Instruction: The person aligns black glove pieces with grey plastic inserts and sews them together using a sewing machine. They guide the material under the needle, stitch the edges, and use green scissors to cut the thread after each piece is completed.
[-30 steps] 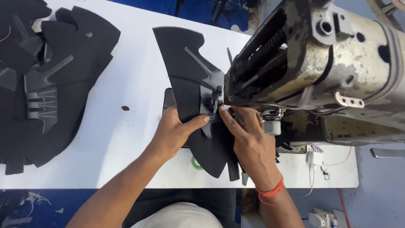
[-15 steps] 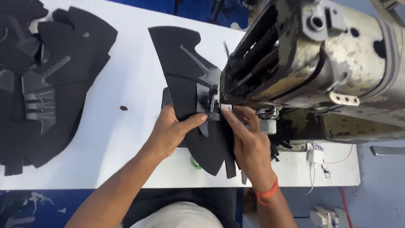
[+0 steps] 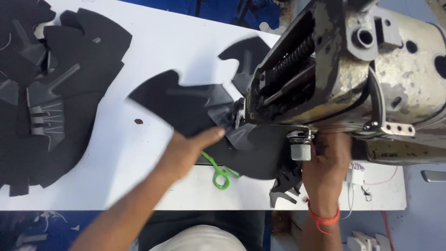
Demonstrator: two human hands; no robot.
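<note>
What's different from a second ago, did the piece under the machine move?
Yes. The left hand has swung the black cut piece round under the sewing machine, its far end now pointing left. The right hand has slid right, beside the machine. Green snips are uncovered. The stack of black pieces on the white table stayed put.

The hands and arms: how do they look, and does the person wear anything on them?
Both forearms are bare, with no sleeves and no gloves. The left hand is blurred and shows no ring, watch or band. The right hand has an orange-red band of thin strands around the wrist. No other markings can be made out.
</note>
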